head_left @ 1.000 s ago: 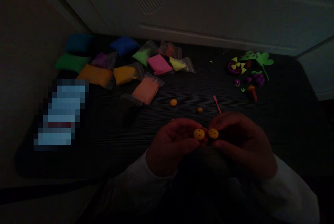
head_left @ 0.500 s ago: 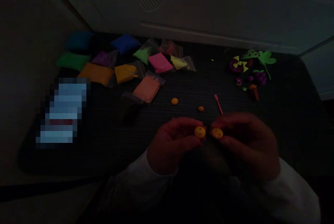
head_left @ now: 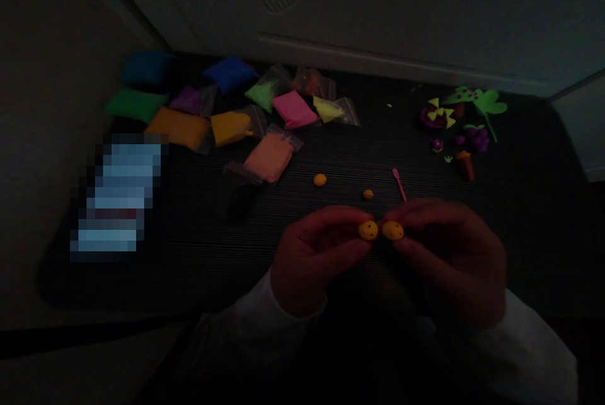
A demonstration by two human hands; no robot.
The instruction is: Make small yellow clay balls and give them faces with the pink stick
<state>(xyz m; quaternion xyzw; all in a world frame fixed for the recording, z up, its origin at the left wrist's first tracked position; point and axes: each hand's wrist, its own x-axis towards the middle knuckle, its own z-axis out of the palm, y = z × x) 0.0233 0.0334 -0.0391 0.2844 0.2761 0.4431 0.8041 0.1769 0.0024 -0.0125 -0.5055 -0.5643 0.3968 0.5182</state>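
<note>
My left hand pinches a small yellow clay ball with dark dots between thumb and fingers. Facing it, my right hand grips a second dotted yellow clay ball in the same way. The two balls are very close; whether they touch I cannot tell. Beyond my fingers lie a plain yellow clay ball and a smaller orange-yellow piece with dark marks. A pink modelling tool rests just past my right fingertips.
Bags of coloured clay, among them a salmon one and a blue one, cover the back left of the dark table. A phone with a blurred screen lies at left. Small purple and green clay shapes sit at right.
Both hands have brought the two dotted balls closer together. The left ball has turned, so its dots now face the right one. The whole view has shifted slightly.
</note>
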